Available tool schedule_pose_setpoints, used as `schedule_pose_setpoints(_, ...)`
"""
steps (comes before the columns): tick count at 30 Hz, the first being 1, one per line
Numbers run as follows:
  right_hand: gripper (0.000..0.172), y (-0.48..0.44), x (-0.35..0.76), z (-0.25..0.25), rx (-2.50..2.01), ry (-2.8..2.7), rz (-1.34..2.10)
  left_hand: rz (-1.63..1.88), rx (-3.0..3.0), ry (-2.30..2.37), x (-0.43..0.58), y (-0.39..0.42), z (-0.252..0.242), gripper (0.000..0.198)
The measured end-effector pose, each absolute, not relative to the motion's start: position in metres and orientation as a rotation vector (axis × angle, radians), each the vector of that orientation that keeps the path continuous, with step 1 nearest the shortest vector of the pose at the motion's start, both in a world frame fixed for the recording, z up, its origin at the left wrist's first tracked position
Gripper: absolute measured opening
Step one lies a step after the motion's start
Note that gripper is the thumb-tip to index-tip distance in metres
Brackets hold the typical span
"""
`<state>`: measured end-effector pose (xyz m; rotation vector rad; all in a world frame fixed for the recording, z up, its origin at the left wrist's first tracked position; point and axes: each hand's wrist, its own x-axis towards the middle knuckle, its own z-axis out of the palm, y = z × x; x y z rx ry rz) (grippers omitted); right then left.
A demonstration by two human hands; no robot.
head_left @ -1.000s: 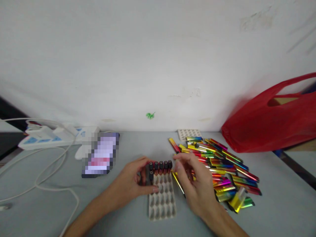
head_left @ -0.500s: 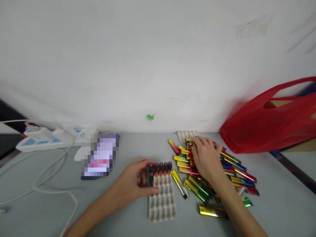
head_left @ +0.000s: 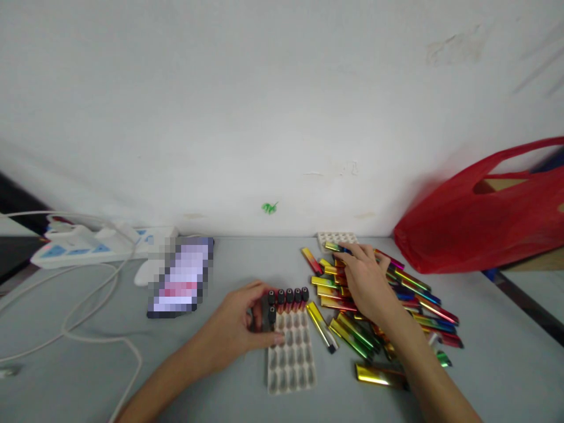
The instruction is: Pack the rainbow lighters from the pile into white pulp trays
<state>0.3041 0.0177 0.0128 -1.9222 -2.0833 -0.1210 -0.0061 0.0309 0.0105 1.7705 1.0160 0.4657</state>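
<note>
Grey table [head_left: 247, 258] against a white wall. Far left edge: white power strip [head_left: 88, 245] with looping cable. Next, a phone [head_left: 181, 277], lying flat. Centre, near edge: white slotted tray [head_left: 291, 358], dark-capped sticks [head_left: 287, 296] standing in its far row. Left hand [head_left: 240, 320] curled against the tray's left far corner, fingers touching a stick there. Right of tray: pile of shiny coloured sticks [head_left: 379, 294]; right hand [head_left: 368, 276] flat on it, fingers spread, grip not discernible. Far right edge: red bag [head_left: 480, 223].
</note>
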Motion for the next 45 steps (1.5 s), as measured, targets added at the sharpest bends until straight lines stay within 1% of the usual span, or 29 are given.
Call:
schedule_pose_setpoints(12,0.049,0.019,0.311,0.006,-1.794,-2.111,0.020,0.469,1.772,1.013,-0.006,0.031,0.010,0.046)
schedule_pose_setpoints(18,0.049,0.020,0.314,0.005,-1.768,-2.128,0.024,0.461,1.774,1.024,-0.005,0.031,0.012,0.043)
schedule_pose_setpoints(23,0.047,0.020,0.314,0.008,-1.739,-2.145,0.035,0.455,1.780,1.005,-0.006,0.031,0.012,0.044)
schedule_pose_setpoints(27,0.048,0.019,0.312,0.011,-1.688,-2.107,0.026,0.460,1.769,1.018,-0.006,0.031,0.012,0.046)
schedule_pose_setpoints(31,0.047,0.019,0.307,0.016,-1.544,-1.986,0.053,0.454,1.767,1.023,-0.005,0.031,0.013,0.045)
schedule_pose_setpoints(35,0.039,0.016,0.299,0.025,-1.449,-1.812,0.100,0.458,1.767,1.036,-0.005,0.030,0.015,0.044)
schedule_pose_setpoints(38,0.031,0.012,0.293,0.030,-1.447,-1.719,0.168,0.460,1.755,1.028,-0.004,0.029,0.015,0.049)
schedule_pose_setpoints(42,0.019,0.007,0.282,0.031,-1.388,-1.666,0.397,0.466,1.749,1.025,-0.005,0.030,0.012,0.058)
schedule_pose_setpoints(45,0.018,0.004,0.274,0.029,-1.362,-1.563,0.582,0.473,1.747,1.020,-0.006,0.030,0.011,0.059)
